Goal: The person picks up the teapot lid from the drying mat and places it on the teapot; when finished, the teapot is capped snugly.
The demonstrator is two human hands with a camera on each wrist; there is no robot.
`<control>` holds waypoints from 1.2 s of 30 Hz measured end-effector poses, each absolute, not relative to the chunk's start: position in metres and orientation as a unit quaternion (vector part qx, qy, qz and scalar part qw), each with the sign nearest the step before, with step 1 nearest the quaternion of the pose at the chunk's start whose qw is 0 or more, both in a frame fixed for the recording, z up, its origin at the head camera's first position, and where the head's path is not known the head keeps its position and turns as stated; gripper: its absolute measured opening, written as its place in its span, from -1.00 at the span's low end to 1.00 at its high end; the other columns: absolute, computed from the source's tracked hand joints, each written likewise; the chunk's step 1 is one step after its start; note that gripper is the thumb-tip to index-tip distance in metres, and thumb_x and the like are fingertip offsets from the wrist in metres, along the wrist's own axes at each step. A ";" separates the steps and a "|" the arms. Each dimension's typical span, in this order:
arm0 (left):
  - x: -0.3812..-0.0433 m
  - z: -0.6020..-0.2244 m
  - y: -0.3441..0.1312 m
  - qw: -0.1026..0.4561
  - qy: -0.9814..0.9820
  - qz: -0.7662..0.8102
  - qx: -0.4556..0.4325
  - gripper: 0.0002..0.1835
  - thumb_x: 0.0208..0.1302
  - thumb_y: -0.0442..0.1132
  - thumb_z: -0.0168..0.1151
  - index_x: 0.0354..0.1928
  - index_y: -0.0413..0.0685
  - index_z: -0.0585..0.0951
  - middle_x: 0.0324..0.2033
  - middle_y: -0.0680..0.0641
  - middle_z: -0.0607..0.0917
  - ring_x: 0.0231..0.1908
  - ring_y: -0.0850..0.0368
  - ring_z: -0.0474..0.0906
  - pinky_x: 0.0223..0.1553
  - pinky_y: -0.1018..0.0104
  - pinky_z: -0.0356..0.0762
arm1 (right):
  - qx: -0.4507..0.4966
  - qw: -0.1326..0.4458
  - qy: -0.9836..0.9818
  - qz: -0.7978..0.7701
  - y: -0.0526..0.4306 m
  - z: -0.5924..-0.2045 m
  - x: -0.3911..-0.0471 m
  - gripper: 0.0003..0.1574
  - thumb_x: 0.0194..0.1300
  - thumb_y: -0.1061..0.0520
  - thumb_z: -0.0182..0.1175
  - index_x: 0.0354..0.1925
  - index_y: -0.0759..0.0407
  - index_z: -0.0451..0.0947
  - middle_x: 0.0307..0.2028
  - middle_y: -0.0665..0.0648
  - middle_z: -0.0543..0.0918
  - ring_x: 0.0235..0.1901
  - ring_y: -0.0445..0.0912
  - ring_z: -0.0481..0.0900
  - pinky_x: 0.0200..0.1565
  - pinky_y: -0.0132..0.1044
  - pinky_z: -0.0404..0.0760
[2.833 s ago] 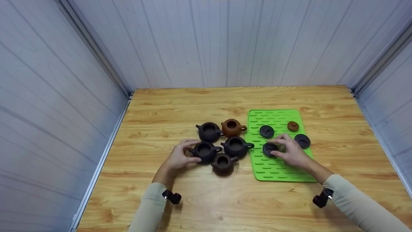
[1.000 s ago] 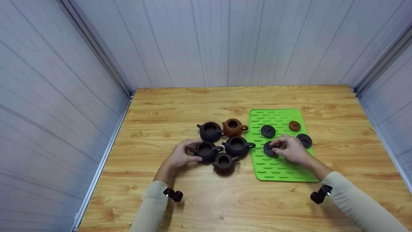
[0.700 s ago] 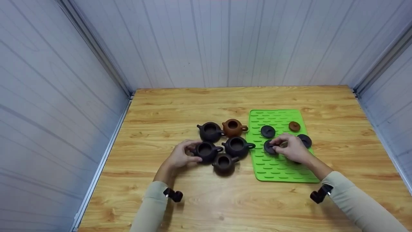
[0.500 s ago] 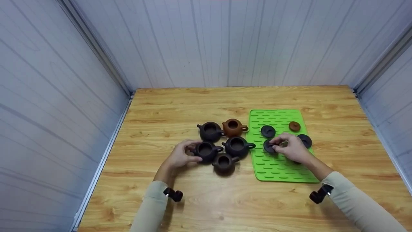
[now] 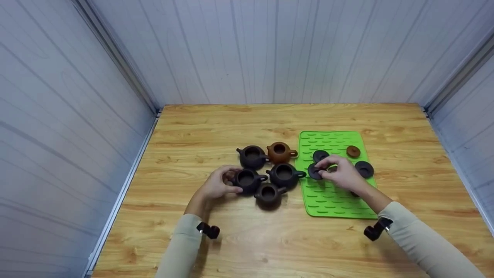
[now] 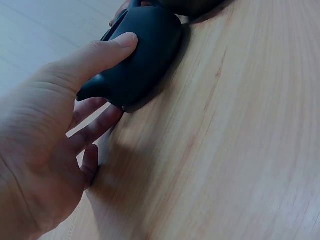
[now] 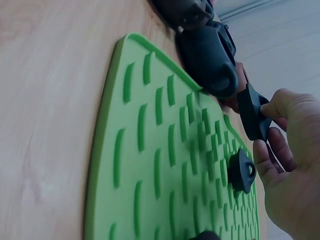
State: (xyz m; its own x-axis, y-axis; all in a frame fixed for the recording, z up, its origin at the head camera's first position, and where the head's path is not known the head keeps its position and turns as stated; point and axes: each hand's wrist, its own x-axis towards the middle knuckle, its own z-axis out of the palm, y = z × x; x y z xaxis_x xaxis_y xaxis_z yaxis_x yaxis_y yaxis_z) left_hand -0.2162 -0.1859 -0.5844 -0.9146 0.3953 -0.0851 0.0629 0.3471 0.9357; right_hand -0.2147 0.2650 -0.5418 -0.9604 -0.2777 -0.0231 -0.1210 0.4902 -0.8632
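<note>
Right hand [image 5: 341, 173] hovers over green mat [image 5: 328, 202], pinching black lid [image 5: 313, 173]; left hand [image 5: 215, 184] grips teapot [image 5: 252, 187].

Dark lid [image 5: 313, 173] | lifted off green mat [image 5: 328, 200] | right hand [image 5: 341, 172] shifted toward mat's left edge

Cool, soft light, pale glare on the tabletop [image 5: 266, 243], faint shadows, wrist views hazy and bluish

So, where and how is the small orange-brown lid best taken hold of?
Probably pinch the orange-brown lid by its central knob, from above: it lies flat on the green mat, knob up, and no neighbour touches it.
</note>
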 end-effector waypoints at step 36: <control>-0.222 -0.585 -0.187 0.168 0.821 0.528 0.142 -0.19 0.25 -0.39 0.69 0.55 -0.13 0.61 0.29 -0.35 0.64 0.17 -0.01 0.69 0.15 0.31 0.68 | -0.195 0.061 0.852 -0.483 0.178 -0.516 -0.239 -0.78 0.40 0.34 0.39 -0.04 0.22 0.87 -0.09 0.25 0.69 -0.05 -0.08 0.59 0.02 -0.30 0.73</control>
